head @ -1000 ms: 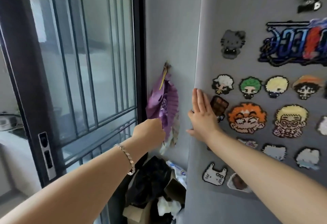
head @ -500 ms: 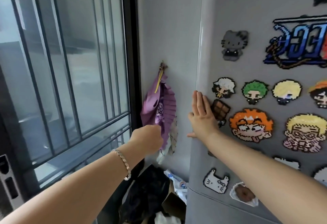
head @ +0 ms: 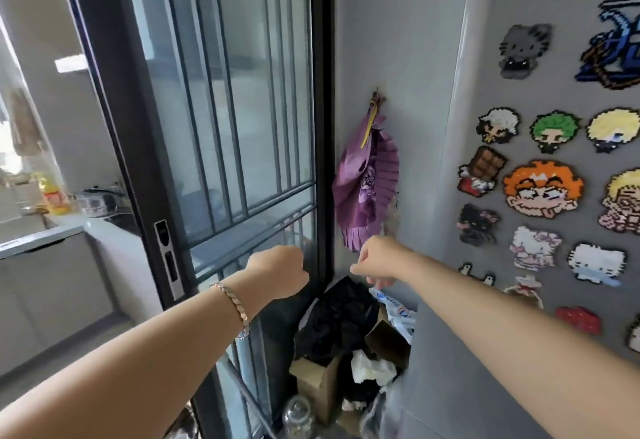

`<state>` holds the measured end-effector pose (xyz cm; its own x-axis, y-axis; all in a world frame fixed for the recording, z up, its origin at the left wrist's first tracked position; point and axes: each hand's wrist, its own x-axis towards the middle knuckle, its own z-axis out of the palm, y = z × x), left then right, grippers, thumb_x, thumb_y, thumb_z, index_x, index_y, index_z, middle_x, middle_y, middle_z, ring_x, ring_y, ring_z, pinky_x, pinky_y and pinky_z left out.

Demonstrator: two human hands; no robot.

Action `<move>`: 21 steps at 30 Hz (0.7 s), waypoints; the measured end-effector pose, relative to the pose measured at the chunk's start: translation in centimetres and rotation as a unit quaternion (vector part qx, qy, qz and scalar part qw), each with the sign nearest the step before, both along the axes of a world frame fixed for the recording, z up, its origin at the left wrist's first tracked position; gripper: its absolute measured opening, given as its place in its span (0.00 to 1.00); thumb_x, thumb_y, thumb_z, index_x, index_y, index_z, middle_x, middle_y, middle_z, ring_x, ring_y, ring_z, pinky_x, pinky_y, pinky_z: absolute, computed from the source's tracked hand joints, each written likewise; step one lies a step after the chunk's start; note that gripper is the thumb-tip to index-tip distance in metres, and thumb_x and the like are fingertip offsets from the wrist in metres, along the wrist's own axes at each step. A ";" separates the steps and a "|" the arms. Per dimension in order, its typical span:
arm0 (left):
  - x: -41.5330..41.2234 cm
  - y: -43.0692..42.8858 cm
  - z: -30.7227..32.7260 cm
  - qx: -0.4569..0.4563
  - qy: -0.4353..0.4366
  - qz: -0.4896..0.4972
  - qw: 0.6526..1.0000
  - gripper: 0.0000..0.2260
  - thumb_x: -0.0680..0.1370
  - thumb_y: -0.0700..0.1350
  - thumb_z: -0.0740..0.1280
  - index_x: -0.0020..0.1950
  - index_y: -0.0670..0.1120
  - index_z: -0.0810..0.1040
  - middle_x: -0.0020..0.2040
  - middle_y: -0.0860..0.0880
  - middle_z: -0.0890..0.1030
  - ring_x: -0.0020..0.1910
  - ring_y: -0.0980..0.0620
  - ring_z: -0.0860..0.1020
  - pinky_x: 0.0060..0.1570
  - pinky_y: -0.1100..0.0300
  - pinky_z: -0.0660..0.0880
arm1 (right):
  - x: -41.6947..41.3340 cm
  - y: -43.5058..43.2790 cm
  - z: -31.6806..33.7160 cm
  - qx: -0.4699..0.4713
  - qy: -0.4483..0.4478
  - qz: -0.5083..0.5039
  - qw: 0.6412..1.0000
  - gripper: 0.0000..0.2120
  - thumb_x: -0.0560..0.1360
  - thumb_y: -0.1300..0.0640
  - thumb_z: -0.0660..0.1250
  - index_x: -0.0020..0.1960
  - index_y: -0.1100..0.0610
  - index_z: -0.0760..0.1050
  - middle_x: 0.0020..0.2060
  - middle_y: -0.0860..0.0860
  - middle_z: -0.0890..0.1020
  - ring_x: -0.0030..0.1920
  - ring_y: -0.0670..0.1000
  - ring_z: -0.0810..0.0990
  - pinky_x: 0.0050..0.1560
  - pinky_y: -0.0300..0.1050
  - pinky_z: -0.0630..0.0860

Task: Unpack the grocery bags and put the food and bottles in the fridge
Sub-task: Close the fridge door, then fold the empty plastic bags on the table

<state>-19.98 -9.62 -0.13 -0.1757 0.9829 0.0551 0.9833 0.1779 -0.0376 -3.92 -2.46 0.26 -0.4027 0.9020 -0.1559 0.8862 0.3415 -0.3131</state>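
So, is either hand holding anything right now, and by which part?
Right hand holds nothing. Left hand is fisted, palm hidden: nothing shows, but I cannot tell.

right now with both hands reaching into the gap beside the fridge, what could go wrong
The purple fan hangs just above the right hand; raising that hand could knock it down. A glass jar stands at the foot of the piled black bag and cardboard box; tugging the pile might tip things onto it.
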 end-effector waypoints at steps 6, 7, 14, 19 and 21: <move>-2.4 -9.6 -3.0 -0.045 -0.008 0.122 0.991 0.13 0.78 0.46 0.58 0.57 0.43 0.77 0.56 0.46 0.79 0.56 0.45 0.77 0.48 0.59 0.71 | -4.7 -6.2 -1.1 -0.092 -0.056 0.175 0.979 0.16 0.77 0.51 0.61 0.57 0.61 0.75 0.44 0.53 0.82 0.42 0.52 0.81 0.48 0.44 0.78; -2.8 -11.2 -3.4 -0.037 -0.011 0.145 0.989 0.12 0.78 0.46 0.58 0.57 0.43 0.76 0.57 0.46 0.79 0.56 0.44 0.77 0.47 0.59 0.70 | -5.5 -7.3 -1.3 -0.081 -0.065 0.207 0.973 0.15 0.77 0.50 0.61 0.57 0.60 0.75 0.44 0.53 0.82 0.42 0.51 0.81 0.48 0.44 0.78; -1.4 -28.4 -6.1 0.065 -0.067 0.393 0.915 0.10 0.77 0.47 0.59 0.52 0.46 0.77 0.55 0.47 0.79 0.53 0.45 0.78 0.46 0.60 0.70 | -10.7 -21.2 -3.5 0.034 -0.083 0.476 0.875 0.12 0.75 0.52 0.62 0.47 0.60 0.80 0.41 0.54 0.82 0.39 0.51 0.80 0.37 0.38 0.73; 3.4 -44.2 -9.1 0.054 -0.095 0.569 0.815 0.11 0.77 0.48 0.58 0.55 0.48 0.77 0.58 0.47 0.79 0.57 0.45 0.77 0.47 0.59 0.70 | -10.7 -37.0 -7.4 0.047 -0.031 0.611 0.790 0.12 0.74 0.53 0.61 0.51 0.55 0.80 0.52 0.52 0.81 0.54 0.55 0.79 0.54 0.46 0.77; 6.1 -50.6 -9.5 0.052 -0.103 0.621 0.775 0.12 0.77 0.49 0.58 0.57 0.48 0.76 0.59 0.46 0.78 0.57 0.45 0.77 0.48 0.58 0.70 | -9.6 -43.6 -8.3 0.047 -0.017 0.661 0.748 0.12 0.74 0.53 0.61 0.52 0.55 0.79 0.53 0.54 0.81 0.54 0.56 0.79 0.53 0.44 0.76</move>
<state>-13.87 -60.25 -9.61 -0.9987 0.0394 -0.0316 0.0333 0.9838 0.1761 -13.48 -46.04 -8.00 -0.9500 -0.2747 -0.1482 -0.2397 0.9462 -0.2173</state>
